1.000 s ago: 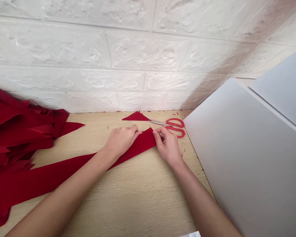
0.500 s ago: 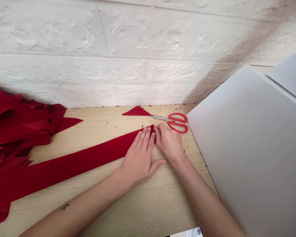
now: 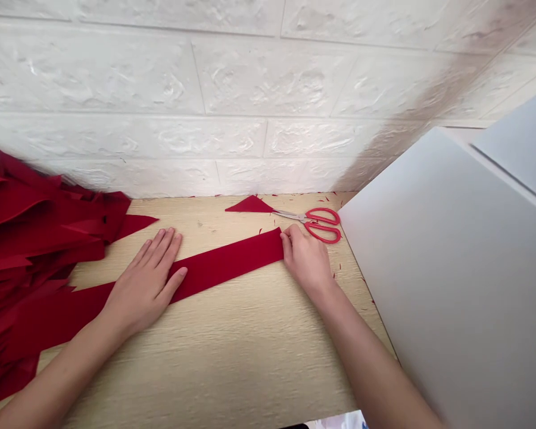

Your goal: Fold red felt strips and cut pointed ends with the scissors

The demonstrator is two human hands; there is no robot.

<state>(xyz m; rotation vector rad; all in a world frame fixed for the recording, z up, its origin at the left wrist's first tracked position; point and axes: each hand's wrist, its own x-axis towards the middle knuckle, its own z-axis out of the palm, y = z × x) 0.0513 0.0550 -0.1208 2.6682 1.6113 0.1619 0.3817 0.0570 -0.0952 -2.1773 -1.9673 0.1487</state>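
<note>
A long dark red fabric strip [image 3: 226,262] lies slantwise across the wooden table [image 3: 232,357]. My left hand [image 3: 145,283] rests flat on the strip with its fingers stretched out. My right hand [image 3: 307,257] has its fingers curled and pinches the strip's right end against the table. Red-handled scissors [image 3: 315,221] lie closed just beyond my right hand, blades pointing left. Their tips touch a small red fabric triangle [image 3: 249,205] near the wall.
A heap of red fabric pieces [image 3: 31,232] fills the left side of the table. A large white board [image 3: 455,280] leans at the right edge. A white brick-pattern wall [image 3: 232,107] closes the back. Tiny red scraps dot the table near the scissors.
My left hand has slid left along the strip, from beside my right hand to about its middle, and lies flat. My right hand has stayed at the strip's end.
</note>
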